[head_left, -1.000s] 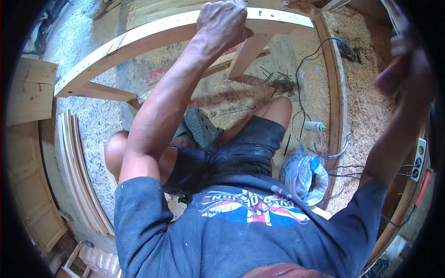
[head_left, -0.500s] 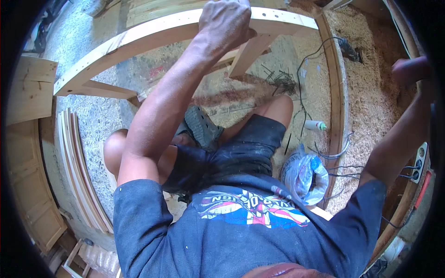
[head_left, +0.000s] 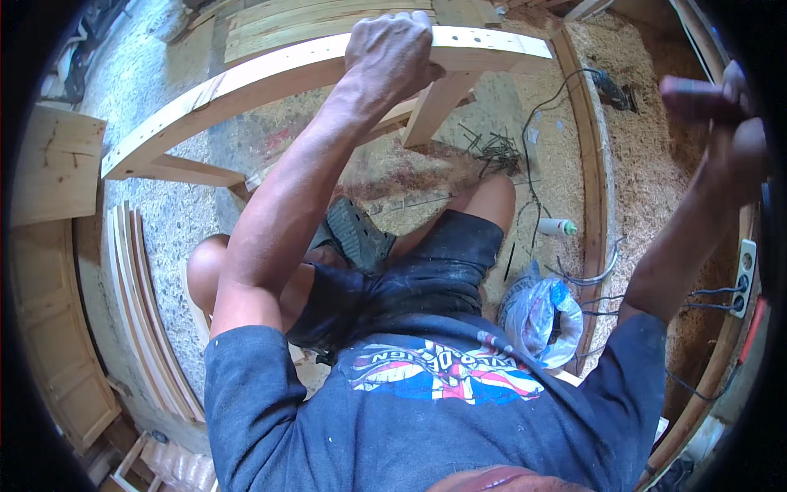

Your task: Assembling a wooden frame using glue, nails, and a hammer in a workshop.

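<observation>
My left hand (head_left: 389,53) is closed over the top of a pale wooden frame's long beam (head_left: 270,70), its fingers hidden on the far side. Dark holes show near both ends of that beam, and two wooden legs (head_left: 438,107) run down from it. Raised at the far right edge, my right hand (head_left: 742,135) is wrapped around a blurred reddish-brown handle-like thing (head_left: 689,98) with a rounded end. The other end of that thing is out of sight, so its kind cannot be made out. My right hand is well apart from the frame.
Thin wooden strips (head_left: 147,312) lie at left beside a panelled wooden door (head_left: 70,328). Dark nails or rods (head_left: 496,152) are heaped beyond my knee. A white bottle (head_left: 557,226), a plastic bag (head_left: 533,316), cables and a power strip (head_left: 743,279) lie to the right, near sawdust.
My right hand has swung a little inward and up, bringing more of the reddish-brown thing into view. The left hand keeps its grip on the beam; the view has shifted slightly.
</observation>
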{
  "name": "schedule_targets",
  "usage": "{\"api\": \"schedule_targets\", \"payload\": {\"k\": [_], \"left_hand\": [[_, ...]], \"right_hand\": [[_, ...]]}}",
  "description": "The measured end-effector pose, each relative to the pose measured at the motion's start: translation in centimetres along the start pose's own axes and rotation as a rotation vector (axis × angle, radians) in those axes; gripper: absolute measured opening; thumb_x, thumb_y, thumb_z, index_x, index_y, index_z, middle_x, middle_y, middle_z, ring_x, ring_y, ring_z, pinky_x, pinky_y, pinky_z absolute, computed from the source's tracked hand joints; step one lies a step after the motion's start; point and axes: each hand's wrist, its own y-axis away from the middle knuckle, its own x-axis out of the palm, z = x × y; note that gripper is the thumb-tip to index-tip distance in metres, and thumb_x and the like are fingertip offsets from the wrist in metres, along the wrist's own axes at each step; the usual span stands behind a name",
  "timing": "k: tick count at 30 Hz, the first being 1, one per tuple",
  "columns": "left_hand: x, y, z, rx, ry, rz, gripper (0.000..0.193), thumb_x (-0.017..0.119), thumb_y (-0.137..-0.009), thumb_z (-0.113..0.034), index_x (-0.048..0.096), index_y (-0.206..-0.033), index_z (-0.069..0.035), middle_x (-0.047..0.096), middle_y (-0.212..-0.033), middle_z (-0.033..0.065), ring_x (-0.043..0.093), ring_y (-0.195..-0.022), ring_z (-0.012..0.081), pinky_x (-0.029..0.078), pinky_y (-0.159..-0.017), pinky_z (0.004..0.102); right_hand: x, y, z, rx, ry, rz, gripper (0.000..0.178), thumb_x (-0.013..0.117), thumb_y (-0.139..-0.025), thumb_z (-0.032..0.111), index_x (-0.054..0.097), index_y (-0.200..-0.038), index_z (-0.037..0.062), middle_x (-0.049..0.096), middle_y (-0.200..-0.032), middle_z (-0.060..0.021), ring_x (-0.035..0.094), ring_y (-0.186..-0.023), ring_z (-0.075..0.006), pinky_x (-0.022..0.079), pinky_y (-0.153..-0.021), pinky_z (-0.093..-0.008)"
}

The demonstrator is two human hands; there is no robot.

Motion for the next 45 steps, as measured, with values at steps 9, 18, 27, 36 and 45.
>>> {"api": "schedule_targets", "payload": {"k": [9, 18, 27, 36, 45], "left_hand": [[0.3, -1.2, -1.8, 0.022, 0.119, 0.010, 0.055, 0.091, -0.072, -0.043, 0.065, -0.092, 0.002, 0.074, -0.083, 0.0180, 0.075, -0.076, 0.0314, 0.061, -0.067, 0.0417], [-6.1, 1.2, 4.5, -0.045, 0.202, 0.370, 0.059, 0.079, -0.088, -0.044, 0.059, -0.122, 0.000, 0.071, -0.109, 0.0214, 0.071, -0.099, 0.0361, 0.059, -0.083, 0.0427], [-13.9, 21.9, 26.6, -1.014, 0.220, -0.635, 0.051, 0.065, -0.102, -0.041, 0.063, -0.131, 0.001, 0.069, -0.123, 0.0123, 0.065, -0.111, 0.0249, 0.050, -0.097, 0.0368], [-11.2, 39.6, 25.8, -1.360, 1.745, -0.729, 0.086, 0.048, -0.100, -0.067, 0.053, -0.140, 0.009, 0.062, -0.133, 0.0244, 0.059, -0.125, 0.0338, 0.046, -0.111, 0.0476], [-11.5, 45.8, 26.0, -1.448, 1.700, -0.743, 0.064, 0.056, -0.094, -0.025, 0.048, -0.148, 0.007, 0.056, -0.146, 0.0229, 0.056, -0.132, 0.0317, 0.043, -0.116, 0.0423]], "right_hand": [[2.6, 15.2, -9.0, 0.507, 0.338, -0.215, 0.040, 0.059, -0.102, 0.008, 0.055, -0.141, 0.0085, 0.059, -0.071, -0.0037, 0.052, -0.062, -0.0097, 0.043, -0.057, -0.0300], [13.3, 48.5, -21.3, 1.061, 0.748, -0.563, 0.027, 0.057, -0.100, 0.018, 0.063, -0.114, -0.0044, 0.063, -0.088, -0.0210, 0.059, -0.077, -0.0357, 0.047, -0.074, -0.0449], [16.8, 52.7, -26.8, 1.000, 0.949, -0.471, 0.031, 0.061, -0.101, 0.023, 0.066, -0.114, -0.0051, 0.065, -0.105, -0.0268, 0.066, -0.088, -0.0405, 0.050, -0.075, -0.0484], [10.7, 23.3, -28.1, 1.305, -0.990, -0.183, 0.087, 0.042, -0.100, 0.071, 0.043, -0.151, 0.0008, 0.060, -0.139, -0.0199, 0.062, -0.126, -0.0292, 0.055, -0.098, -0.0374], [11.7, 25.0, -21.2, 1.240, -0.899, 0.014, 0.074, 0.075, -0.092, 0.022, 0.039, -0.149, -0.0084, 0.064, -0.126, -0.0175, 0.068, -0.111, -0.0240, 0.057, -0.095, -0.0343]]}}
